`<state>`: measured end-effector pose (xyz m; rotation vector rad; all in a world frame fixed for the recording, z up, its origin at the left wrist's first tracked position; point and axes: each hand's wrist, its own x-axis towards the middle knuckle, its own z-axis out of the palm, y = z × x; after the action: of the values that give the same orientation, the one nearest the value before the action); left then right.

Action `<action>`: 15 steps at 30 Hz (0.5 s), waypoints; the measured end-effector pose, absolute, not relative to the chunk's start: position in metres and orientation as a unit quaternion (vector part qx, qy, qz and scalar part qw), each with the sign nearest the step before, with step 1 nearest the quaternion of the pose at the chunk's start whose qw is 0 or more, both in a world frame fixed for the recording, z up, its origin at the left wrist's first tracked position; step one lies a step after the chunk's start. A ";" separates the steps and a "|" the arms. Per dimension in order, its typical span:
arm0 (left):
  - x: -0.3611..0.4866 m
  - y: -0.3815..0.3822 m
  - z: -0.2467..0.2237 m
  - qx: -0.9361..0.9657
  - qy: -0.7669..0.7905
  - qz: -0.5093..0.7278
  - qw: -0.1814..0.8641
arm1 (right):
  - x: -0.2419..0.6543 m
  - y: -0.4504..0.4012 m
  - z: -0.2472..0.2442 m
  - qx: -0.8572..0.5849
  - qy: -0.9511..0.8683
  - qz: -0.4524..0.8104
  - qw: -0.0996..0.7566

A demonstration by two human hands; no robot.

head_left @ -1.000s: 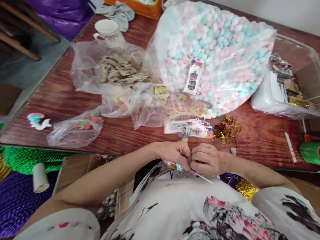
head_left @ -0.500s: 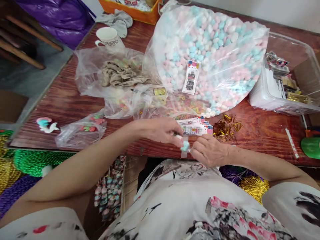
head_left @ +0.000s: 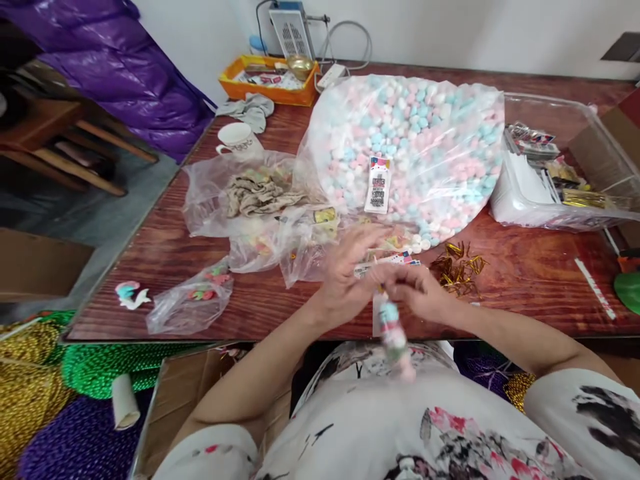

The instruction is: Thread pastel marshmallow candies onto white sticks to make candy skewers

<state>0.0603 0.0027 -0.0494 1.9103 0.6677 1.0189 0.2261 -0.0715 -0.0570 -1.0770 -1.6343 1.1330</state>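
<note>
candy packet (head_left: 393,330) now dangles lower; right hand (head_left: 417,292) pinching its top; left hand (head_left: 345,283) grip unclear

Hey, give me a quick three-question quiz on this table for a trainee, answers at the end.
1. True or false: the pastel string hangs below the left hand and right hand.
2. What lies on the big plastic bag? A) a mug B) a printed card C) a grey cloth
3. Fill in: the small wire ties on the table are ___ in colour.
Key: 1 true; 2 B; 3 gold
</note>
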 end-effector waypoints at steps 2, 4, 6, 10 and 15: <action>0.062 -0.006 -0.051 0.724 0.264 0.423 0.476 | 0.233 -0.064 -0.059 -0.458 -0.669 0.346 0.472; 0.065 -0.016 -0.057 0.654 0.259 0.404 0.584 | 0.236 -0.059 -0.059 -0.444 -0.708 0.237 0.496; 0.065 -0.023 -0.064 0.582 0.247 0.374 0.679 | 0.234 -0.058 -0.061 -0.415 -0.731 0.176 0.512; 0.057 -0.030 -0.071 0.541 0.222 0.282 0.761 | 0.223 -0.059 -0.076 -0.387 -0.736 0.058 0.553; 0.047 -0.035 -0.081 0.709 0.286 0.270 0.585 | 0.221 -0.060 -0.089 -0.423 -0.726 0.101 0.533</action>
<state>0.0474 -0.0347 -0.0810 1.6541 0.6678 0.6296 0.2209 -0.0601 -0.0885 -1.0084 -1.7303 0.2401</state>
